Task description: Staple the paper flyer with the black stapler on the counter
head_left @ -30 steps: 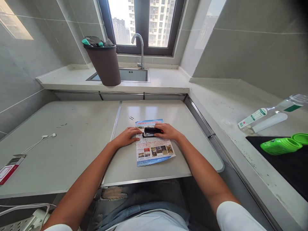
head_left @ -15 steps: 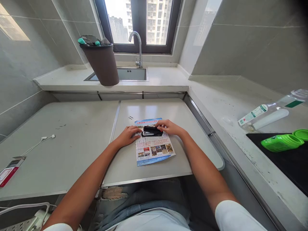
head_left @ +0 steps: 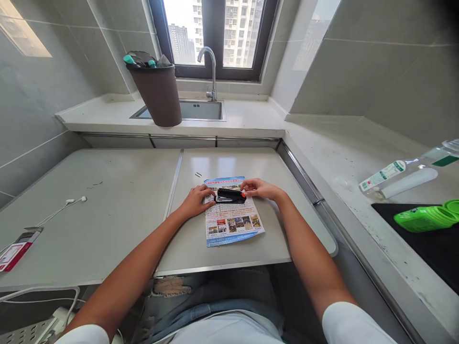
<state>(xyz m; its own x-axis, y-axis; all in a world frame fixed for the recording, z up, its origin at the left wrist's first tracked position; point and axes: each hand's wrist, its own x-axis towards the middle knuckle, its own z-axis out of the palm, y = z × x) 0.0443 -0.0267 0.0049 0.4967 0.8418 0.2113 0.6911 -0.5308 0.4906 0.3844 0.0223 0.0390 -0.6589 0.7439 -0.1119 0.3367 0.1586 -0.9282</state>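
A black stapler (head_left: 230, 196) lies on a printed flyer (head_left: 234, 237) on the folding table. Its top arm is raised a little, and a metal strip shows inside near the left end. My left hand (head_left: 196, 200) has its thumb and fingertips closed on the stapler's left end. At the right end, beside a small red part, my right hand (head_left: 261, 188) grips the stapler between thumb and fingers. Small staple strips (head_left: 198, 175) lie on the table just beyond the flyer.
White earphones (head_left: 70, 201) and a red-and-white box (head_left: 16, 253) lie on the table's left side. A brown bin (head_left: 158, 95) stands by the sink (head_left: 201, 111). Clear bottles (head_left: 394, 177) and a green container (head_left: 425, 217) are on the right counter (head_left: 322, 138).
The camera view has shifted slightly, moving the scene a little to the right. My right hand has moved slightly to the stapler's right end, showing its red part. My left hand stays at the left end.
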